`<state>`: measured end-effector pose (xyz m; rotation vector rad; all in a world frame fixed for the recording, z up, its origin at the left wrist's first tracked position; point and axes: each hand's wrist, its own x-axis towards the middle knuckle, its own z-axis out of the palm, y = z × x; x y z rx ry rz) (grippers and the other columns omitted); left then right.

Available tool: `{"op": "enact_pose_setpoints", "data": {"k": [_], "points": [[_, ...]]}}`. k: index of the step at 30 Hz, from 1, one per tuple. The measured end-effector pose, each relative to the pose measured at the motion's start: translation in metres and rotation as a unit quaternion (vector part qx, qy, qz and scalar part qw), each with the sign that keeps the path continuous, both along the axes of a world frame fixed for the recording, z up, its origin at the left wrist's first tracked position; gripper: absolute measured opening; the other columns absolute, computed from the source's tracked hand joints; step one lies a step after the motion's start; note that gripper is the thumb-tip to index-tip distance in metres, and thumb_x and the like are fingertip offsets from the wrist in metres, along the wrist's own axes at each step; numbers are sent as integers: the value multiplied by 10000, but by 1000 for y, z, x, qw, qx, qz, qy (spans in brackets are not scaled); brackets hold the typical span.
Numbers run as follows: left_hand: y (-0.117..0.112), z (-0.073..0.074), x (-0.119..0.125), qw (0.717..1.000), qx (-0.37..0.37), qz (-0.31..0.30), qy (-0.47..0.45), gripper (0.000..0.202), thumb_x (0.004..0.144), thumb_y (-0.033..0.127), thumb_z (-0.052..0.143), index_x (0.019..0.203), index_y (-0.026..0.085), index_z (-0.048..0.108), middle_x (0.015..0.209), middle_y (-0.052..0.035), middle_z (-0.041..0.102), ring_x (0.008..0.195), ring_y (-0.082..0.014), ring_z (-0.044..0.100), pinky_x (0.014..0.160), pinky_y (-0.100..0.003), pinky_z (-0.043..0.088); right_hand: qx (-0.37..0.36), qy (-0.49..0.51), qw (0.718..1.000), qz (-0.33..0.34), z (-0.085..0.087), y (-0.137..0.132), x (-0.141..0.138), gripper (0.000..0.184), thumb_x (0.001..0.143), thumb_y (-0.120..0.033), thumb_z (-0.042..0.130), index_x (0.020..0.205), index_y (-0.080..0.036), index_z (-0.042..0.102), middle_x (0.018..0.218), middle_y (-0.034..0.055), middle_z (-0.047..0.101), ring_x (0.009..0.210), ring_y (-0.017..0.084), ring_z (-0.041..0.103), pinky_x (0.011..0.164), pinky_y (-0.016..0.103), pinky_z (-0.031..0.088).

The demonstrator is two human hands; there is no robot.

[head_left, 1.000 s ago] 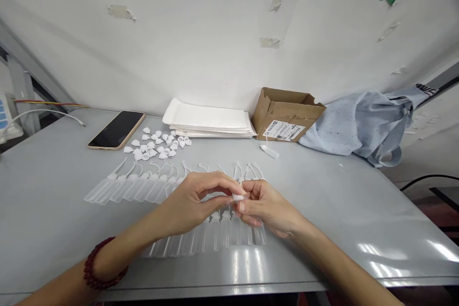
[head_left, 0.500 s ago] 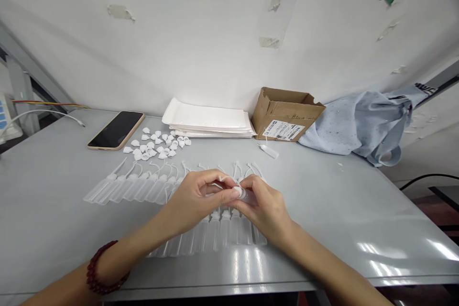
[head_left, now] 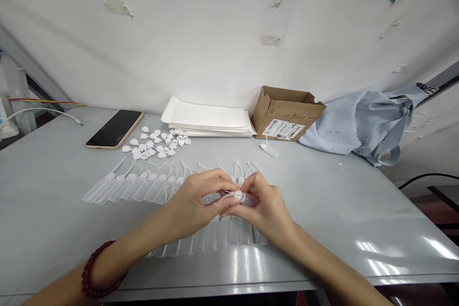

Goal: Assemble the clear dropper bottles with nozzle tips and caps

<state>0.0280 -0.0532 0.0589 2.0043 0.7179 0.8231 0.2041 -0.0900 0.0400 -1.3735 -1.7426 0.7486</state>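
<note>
A small translucent squeeze bottle (head_left: 250, 200) with a white top (head_left: 238, 194) is held almost level above the table. My right hand (head_left: 267, 203) is closed round the bottle's body, thumb and fingers pinching it. My left hand (head_left: 201, 201) is closed at its top end, with a thin white tube or strip between the fingertips, partly hidden. Beneath both hands lie rows of similar bottles: a back row (head_left: 132, 186) with thin white tubes on their tops, and a front row (head_left: 211, 236) whose tops my hands partly cover.
Loose white caps (head_left: 158, 143) lie in a scattered group beside a phone (head_left: 114, 129). At the back stand white envelopes (head_left: 211, 119) and an open cardboard box (head_left: 287, 114), with a single bottle (head_left: 268, 149) before it. Pale blue cloth (head_left: 351, 124) hangs over the right side.
My left fingers have shifted on the bottle's top, leaving more of its white part in sight. The bottle has sunk slightly. Both hands still grip it.
</note>
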Motion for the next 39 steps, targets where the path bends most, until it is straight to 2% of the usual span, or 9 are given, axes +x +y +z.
{"op": "enact_pose_setpoints", "data": {"k": [7,15,18,21,24,28,32,36,39], "points": [[1,4,-2,999,37,-29,-16,122,845,148,584,869,158,703,805,-19,632,676,-87,573,605,-186,453,-165,162,972,44,14,2,0,477,600,-470,804,741,-221,423,611,-41,591,595,149,579,540,247,426],[5,6,-6,995,-102,12,3,135,850,247,575,881,194,695,875,-20,653,799,-135,601,720,-233,501,-218,196,948,125,30,3,10,239,831,-384,620,923,-166,580,736,-11,556,604,91,482,536,212,374],[6,9,-8,991,-131,28,10,156,848,294,583,885,208,708,865,-10,661,789,-134,598,689,-218,492,-156,127,974,102,25,2,11,202,881,-349,555,961,-172,607,732,0,577,560,92,470,491,215,365],[8,11,-8,983,-178,45,23,180,841,336,589,879,210,713,786,1,662,701,-126,595,596,-203,474,-2,16,995,97,18,0,10,173,909,-253,504,1037,-182,595,825,43,625,664,139,553,548,248,439],[10,11,-8,971,-233,43,26,203,842,358,588,877,198,708,658,16,630,625,-120,592,587,-213,481,159,-59,977,130,11,0,10,230,909,-140,464,1128,-161,533,918,90,619,801,177,577,675,302,493],[12,10,-9,946,-323,2,7,240,854,351,571,757,160,680,642,2,637,579,-113,596,606,-233,505,204,-105,960,160,9,1,13,241,917,-115,434,1145,-149,505,901,94,600,788,176,563,655,291,493],[9,8,-9,949,-316,-6,-6,210,844,345,594,808,157,682,644,-7,657,607,-124,617,611,-235,521,123,-64,980,144,16,0,13,181,922,-182,462,1065,-168,572,807,46,608,678,147,548,607,269,460],[5,5,-7,991,-130,20,10,139,832,245,599,912,180,693,828,-24,683,750,-137,633,680,-236,529,-65,26,992,104,25,1,13,172,906,-285,514,917,-171,643,668,-4,571,547,99,471,493,219,374],[4,3,-7,1000,2,-8,19,151,856,182,563,933,179,692,841,-34,676,749,-128,620,672,-226,512,-213,147,959,116,26,4,14,231,874,-366,558,855,-150,637,656,-10,551,477,64,390,440,202,320]]}}
